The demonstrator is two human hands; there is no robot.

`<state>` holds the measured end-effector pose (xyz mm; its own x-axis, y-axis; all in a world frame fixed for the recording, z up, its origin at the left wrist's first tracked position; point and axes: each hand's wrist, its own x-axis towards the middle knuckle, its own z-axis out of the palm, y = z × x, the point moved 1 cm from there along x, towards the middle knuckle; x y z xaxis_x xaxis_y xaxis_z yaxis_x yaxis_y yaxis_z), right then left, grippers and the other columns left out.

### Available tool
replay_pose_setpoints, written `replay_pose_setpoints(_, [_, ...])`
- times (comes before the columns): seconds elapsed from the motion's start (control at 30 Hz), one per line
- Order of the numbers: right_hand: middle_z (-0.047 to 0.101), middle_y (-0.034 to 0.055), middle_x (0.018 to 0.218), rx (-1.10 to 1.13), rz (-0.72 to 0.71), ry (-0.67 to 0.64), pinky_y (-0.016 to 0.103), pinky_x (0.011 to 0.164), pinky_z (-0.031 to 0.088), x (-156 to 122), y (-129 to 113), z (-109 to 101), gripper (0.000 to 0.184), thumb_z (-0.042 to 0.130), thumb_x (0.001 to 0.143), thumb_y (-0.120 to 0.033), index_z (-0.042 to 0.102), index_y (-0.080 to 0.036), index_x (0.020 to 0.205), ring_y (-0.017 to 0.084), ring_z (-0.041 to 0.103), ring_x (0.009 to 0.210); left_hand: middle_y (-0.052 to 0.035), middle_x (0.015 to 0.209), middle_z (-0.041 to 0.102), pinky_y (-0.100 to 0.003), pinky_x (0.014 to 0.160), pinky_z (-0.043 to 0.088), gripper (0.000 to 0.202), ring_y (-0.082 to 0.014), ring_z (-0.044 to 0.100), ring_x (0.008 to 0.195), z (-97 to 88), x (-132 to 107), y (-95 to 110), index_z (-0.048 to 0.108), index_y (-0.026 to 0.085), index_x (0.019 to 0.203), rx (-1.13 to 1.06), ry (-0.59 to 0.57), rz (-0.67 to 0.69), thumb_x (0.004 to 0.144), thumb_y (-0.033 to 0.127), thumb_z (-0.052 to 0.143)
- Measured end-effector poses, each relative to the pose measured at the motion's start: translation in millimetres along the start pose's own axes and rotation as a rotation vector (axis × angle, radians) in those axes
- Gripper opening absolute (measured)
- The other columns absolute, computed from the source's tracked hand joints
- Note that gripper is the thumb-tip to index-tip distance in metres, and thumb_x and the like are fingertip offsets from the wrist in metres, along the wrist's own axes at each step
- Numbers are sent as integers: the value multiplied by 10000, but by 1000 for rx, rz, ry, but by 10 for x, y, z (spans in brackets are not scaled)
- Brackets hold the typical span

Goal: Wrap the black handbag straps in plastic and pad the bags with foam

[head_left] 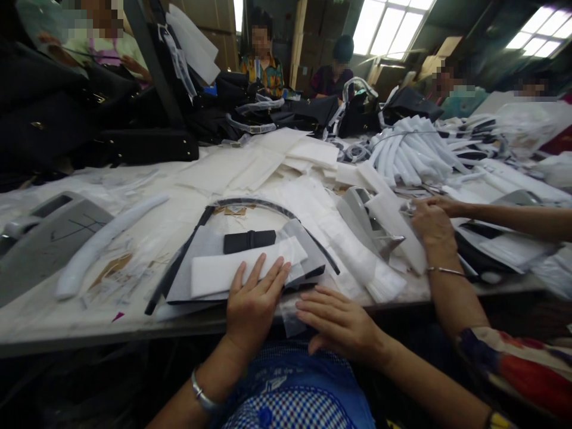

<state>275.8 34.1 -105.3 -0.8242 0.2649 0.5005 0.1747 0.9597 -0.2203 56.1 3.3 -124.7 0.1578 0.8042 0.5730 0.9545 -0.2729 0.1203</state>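
My left hand [255, 292] lies with fingers spread on a strip of white foam sheet [214, 275]. The foam rests on a flat black bag [319, 272] covered by a grey-white sheet [190, 247]. Above the foam sits a small black rectangular piece [239, 242] with a band around its middle. A long black strap [263, 202] arches round the far side of the bag. My right hand [342, 319] is stretched out at the table's front edge, beside a piece of clear plastic [292, 316], and grasps nothing visible.
At right, a co-worker's hands [433, 220] work by a grey tape dispenser [364, 214]. Another grey dispenser [53, 238] and a white wrapped handle [107, 244] lie left. Foam sheets [250, 164], bundled white handles [406, 152] and black bags [147, 145] stand farther back, with several people behind.
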Motion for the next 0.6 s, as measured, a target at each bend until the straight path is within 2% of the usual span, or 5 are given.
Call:
replay_pose_setpoints(0.1, [614, 130, 1374, -141, -7, -36, 469, 1130, 440, -185, -51, 310, 401, 538, 979, -135, 538, -113, 1379, 255, 494, 1362, 54, 1413, 560, -516, 1131, 303, 420, -293, 519, 1325, -14, 3, 1, 527, 294, 1403, 9, -10, 11, 987, 232, 532])
replay_pose_setpoints(0.17, [645, 119, 1336, -160, -6, 62, 440, 1095, 483, -167, 4, 467, 369, 503, 970, -70, 585, -117, 1327, 247, 520, 1339, 41, 1403, 572, -523, 1121, 314, 419, -300, 523, 1321, -25, 7, 1, 532, 287, 1400, 21, -12, 20, 985, 238, 537])
replay_pose_setpoints(0.23, [715, 102, 1223, -129, -20, 171, 405, 1049, 529, -108, 48, 544, 310, 512, 974, -94, 637, -136, 1254, 227, 597, 1260, 34, 1395, 580, -527, 1113, 323, 414, -302, 527, 1318, -31, 10, 2, 537, 286, 1396, 34, -14, 24, 986, 237, 535])
replay_pose_setpoints(0.37, [773, 75, 1073, -42, 10, 247, 356, 977, 578, -88, -39, 521, 241, 519, 976, -132, 683, -171, 1149, 184, 720, 1046, 35, 1392, 581, -532, 1108, 329, 410, -301, 532, 1314, -16, 9, 7, 542, 302, 1390, 64, -12, 30, 985, 239, 538])
replay_pose_setpoints(0.6, [776, 79, 1054, 13, 62, 204, 348, 935, 589, -182, -339, 236, 267, 461, 975, -142, 670, -159, 1140, 192, 731, 1010, 13, 1372, 598, -511, 1123, 329, 403, -285, 547, 1301, 32, -3, -5, 551, 309, 1385, 87, 25, 59, 989, 237, 533])
